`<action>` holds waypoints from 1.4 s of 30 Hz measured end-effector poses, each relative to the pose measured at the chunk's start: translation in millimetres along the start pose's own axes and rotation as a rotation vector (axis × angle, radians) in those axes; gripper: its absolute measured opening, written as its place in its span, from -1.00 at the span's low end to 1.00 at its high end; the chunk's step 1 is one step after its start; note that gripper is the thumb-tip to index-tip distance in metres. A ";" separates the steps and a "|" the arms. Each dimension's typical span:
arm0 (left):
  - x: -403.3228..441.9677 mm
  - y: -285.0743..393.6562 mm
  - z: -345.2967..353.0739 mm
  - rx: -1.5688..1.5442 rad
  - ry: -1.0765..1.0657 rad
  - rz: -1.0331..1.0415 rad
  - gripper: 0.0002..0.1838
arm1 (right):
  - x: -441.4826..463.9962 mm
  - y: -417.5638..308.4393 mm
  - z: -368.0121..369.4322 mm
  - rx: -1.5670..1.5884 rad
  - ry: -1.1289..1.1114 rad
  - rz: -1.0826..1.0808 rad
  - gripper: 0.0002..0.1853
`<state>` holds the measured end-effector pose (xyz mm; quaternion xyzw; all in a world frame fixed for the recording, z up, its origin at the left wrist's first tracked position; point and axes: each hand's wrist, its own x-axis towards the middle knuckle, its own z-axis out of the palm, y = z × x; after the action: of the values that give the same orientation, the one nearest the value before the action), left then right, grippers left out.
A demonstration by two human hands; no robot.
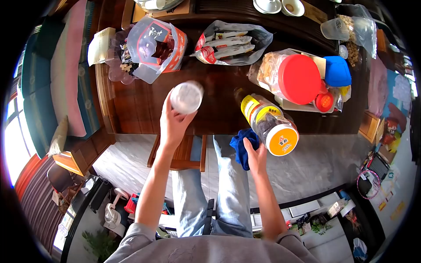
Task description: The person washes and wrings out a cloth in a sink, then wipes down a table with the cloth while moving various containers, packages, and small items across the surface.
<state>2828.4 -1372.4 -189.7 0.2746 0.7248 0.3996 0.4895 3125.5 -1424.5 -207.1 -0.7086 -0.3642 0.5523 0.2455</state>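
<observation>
Left hand (172, 127): fingers round a pale, blurred container (187, 97) above the tabletop (215, 98). Right hand (258, 156): fingers gripping blue cloth (240, 148) near a jar (268, 122); orange-and-white lid (282, 140), Chinese lettering.

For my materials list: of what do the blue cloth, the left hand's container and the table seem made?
Blue cloth: matte fabric, bunched in soft folds.
Container: perhaps plastic, from its pale, cloudy look; blur hides the finish.
Table: glossy, probably wood, reddish-brown with reflections.

White container (187, 97) in left hand (174, 122) blurred, contents unclear; round dish (169, 7) cut by top edge
</observation>
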 end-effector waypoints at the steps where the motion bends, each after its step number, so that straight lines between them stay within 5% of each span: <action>1: 11.2 7.5 13.4 0.046 0.019 -0.023 -0.01 | 1.5 -4.6 1.1 0.054 -0.015 0.081 -0.40; 3: 30.0 9.6 36.7 -0.004 0.049 0.055 0.01 | 4.2 -21.4 11.0 0.111 -0.004 0.107 -0.45; 5: 37.6 9.2 54.9 -0.022 0.167 0.121 0.07 | 13.5 -12.5 21.8 0.086 0.173 -0.127 -0.50; 9: 21.8 -23.2 66.5 -0.067 0.214 0.125 -0.01 | 28.0 20.3 19.1 0.063 0.057 0.051 -0.50; 13: -27.4 -50.6 57.6 -0.300 -0.142 -0.228 -0.23 | 27.4 -18.7 32.3 0.046 -0.055 -0.087 -0.41; 19: -45.2 -19.1 61.6 -0.432 -0.290 -0.216 -0.24 | 43.1 -54.4 62.5 0.281 -0.225 -0.130 -0.49; 21: -36.4 -9.8 65.1 -0.434 -0.287 -0.160 -0.25 | 56.8 -54.3 67.1 0.236 -0.309 -0.103 -0.20; 23: -26.0 -6.3 67.4 -0.503 -0.265 -0.173 -0.25 | 61.5 -51.7 67.5 0.221 -0.329 -0.109 -0.13; 28: -7.6 -7.2 73.4 -0.482 -0.281 -0.178 -0.24 | 30.4 -64.5 32.6 0.264 -0.330 -0.043 -0.34; 29: -9.4 -5.0 78.2 -0.550 -0.240 -0.169 -0.50 | 19.1 -57.2 19.6 0.238 -0.340 0.033 -0.38; 31: -12.8 -4.1 81.9 -0.558 -0.204 -0.309 -0.50 | 2.2 -29.7 -4.0 0.015 -0.253 -0.067 -0.48; 35: -10.7 -16.5 97.3 -0.320 -0.300 -0.435 -0.45 | -11.8 20.6 -49.4 -0.003 0.081 0.154 -0.31; 42: -44.9 -34.4 173.8 0.070 -0.637 -0.177 -0.16 | 34.4 35.2 -98.5 -0.195 0.171 -0.128 -0.21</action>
<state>3006.3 -1372.1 -231.9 0.3382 0.5697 0.2245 0.7146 3233.1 -1413.7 -227.7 -0.7490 -0.4382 0.4351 0.2401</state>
